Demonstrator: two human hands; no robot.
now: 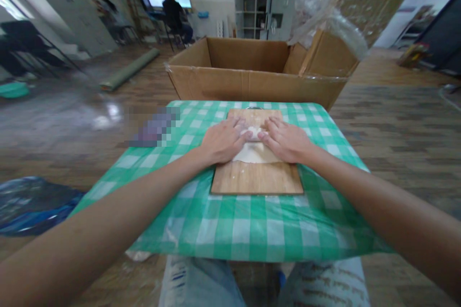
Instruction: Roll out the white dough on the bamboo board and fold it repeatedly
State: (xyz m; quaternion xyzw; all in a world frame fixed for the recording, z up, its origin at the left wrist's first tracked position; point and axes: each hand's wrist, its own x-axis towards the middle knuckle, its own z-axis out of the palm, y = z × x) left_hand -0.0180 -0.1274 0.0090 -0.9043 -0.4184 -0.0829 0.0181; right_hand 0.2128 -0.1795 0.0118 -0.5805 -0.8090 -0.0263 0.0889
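A flat sheet of white dough (256, 154) lies on a wooden cutting board (256, 180), with a thicker folded or rolled part along its far side. My left hand (226, 138) rests on the dough's left side, fingers stretched forward and thumb pointing inward. Opposite it, my right hand (286, 139) lies on the right side in much the same pose. Both thumbs touch the thicker part near the middle, a short distance apart. The fingertips are slightly blurred, and the palms hide the dough's side edges.
A green-and-white checked tablecloth (248, 230) covers the small table under the board. At its far left corner is a pixelated flat object (154, 128). Beyond the table stands a large open cardboard box (252, 81). Two people sit in the background.
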